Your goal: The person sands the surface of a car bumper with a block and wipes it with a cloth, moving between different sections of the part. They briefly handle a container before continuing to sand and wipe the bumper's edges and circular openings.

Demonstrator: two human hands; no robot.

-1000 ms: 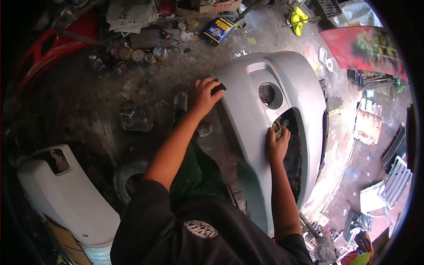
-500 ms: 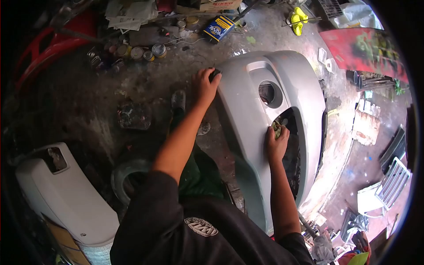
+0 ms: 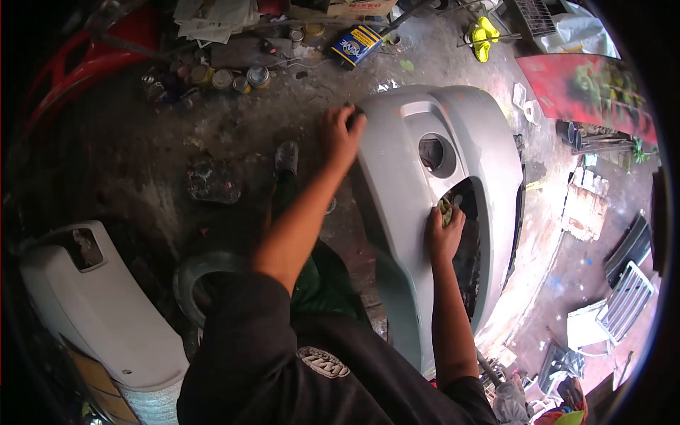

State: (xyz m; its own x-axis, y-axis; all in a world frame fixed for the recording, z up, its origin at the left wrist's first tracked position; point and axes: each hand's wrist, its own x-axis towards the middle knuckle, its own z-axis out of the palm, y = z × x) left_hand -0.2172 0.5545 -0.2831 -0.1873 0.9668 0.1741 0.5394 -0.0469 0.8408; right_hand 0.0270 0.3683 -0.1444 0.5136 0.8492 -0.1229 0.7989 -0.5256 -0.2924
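Observation:
A grey car bumper (image 3: 397, 170) stretches away in front of me, with a round lamp hole and a large dark opening. My left hand (image 3: 343, 139) is at its far left edge, fingers curled around a small dark pad (image 3: 358, 112) whose kind I cannot make out. At the rim of the large opening, my right hand (image 3: 446, 230) grips a crumpled yellow-green cloth (image 3: 445, 211). The fingers of that hand are closed and rest by the bumper's surface.
A second, pale bumper (image 3: 106, 304) lies at the lower left near a round tyre-like ring (image 3: 188, 283). Several paint cans (image 3: 257, 76) and a blue Prime tin (image 3: 356, 45) stand at the back. Yellow clogs (image 3: 483, 39), a red panel (image 3: 588, 92) and a white chair (image 3: 616, 312) are farther right.
The view has shifted slightly. My left hand has moved a little to the right along with the dark pad, still at the bumper's edge. My right hand stays at the opening with the cloth.

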